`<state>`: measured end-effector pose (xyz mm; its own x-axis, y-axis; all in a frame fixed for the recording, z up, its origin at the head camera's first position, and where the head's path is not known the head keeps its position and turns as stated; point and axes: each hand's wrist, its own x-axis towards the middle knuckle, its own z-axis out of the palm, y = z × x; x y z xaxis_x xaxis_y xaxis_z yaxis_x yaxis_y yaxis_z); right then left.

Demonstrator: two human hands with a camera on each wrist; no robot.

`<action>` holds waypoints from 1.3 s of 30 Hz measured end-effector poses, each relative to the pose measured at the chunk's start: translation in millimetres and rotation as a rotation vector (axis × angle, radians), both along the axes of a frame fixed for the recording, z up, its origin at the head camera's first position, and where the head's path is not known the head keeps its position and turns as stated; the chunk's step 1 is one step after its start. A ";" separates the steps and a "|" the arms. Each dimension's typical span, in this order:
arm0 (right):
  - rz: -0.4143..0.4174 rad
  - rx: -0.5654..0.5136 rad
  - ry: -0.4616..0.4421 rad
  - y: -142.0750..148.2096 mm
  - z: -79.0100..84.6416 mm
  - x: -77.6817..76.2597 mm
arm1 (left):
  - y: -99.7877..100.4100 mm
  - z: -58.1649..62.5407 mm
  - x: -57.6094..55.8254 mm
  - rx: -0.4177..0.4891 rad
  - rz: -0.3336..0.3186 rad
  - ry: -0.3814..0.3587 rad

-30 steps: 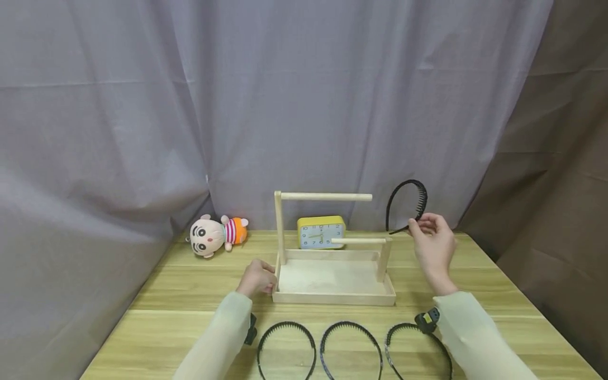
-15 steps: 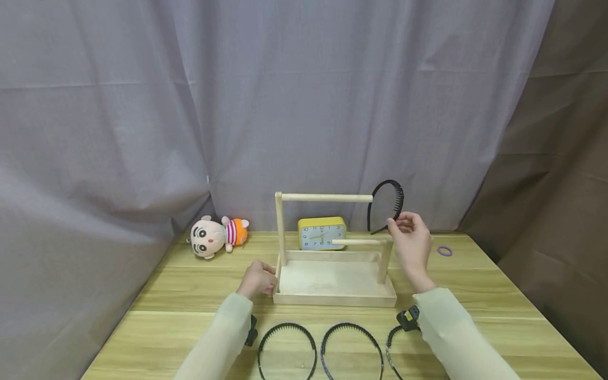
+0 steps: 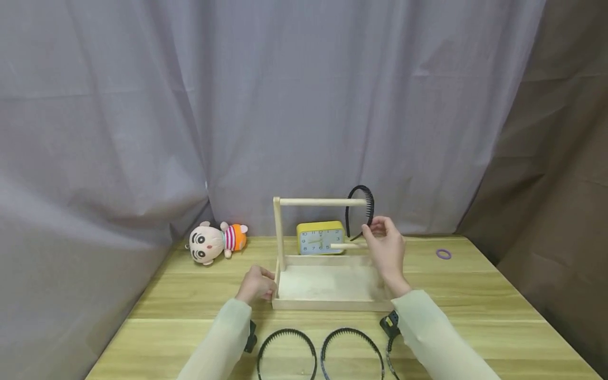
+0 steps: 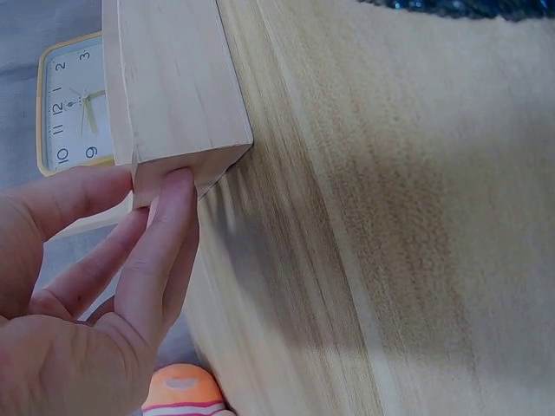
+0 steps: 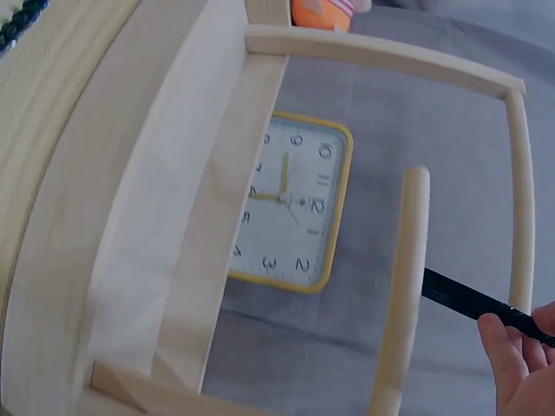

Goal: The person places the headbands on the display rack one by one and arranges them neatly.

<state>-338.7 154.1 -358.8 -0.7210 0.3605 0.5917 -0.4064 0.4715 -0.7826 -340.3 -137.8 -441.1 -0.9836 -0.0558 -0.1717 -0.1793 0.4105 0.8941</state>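
A pale wooden stand [image 3: 328,305] has a shallow tray, a tall post with an upper rod [image 3: 313,202] at left, and a shorter rod [image 3: 344,246] at right. My left hand [image 3: 256,285] grips the tray's left end, thumb at the rim and fingers against the end wall [image 4: 204,165]. My right hand [image 3: 387,250] pinches a black toothed headband [image 3: 370,211] low on one side. The headband stands upright, its loop around the upper rod's free end. In the right wrist view the headband [image 5: 460,296] passes partly behind the lower rod. My right hand hides the short post.
Several dark toothed headbands, including a left one [image 3: 287,331] and a middle one [image 3: 349,331], lie at the table's front. A yellow clock [image 3: 321,241] stands behind the tray. A plush doll [image 3: 206,243] lies at left, a purple ring [image 3: 444,254] at right. Grey curtain [image 3: 285,105] hangs behind.
My right hand has moved left with the headband, from beyond the upper rod's free end to around it. The purple ring has come into view. My left hand has stayed at the tray.
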 end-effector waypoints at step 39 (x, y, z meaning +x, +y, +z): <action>0.184 0.072 0.010 -94.9 -1.3 -6.5 | 5.2 1.6 0.5 -0.062 0.014 0.023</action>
<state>-345.2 59.2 -360.1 -0.7649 0.1799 0.6185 -0.4984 0.4430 -0.7452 -339.8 -132.6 -439.5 -0.9863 -0.0795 -0.1447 -0.1651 0.4632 0.8708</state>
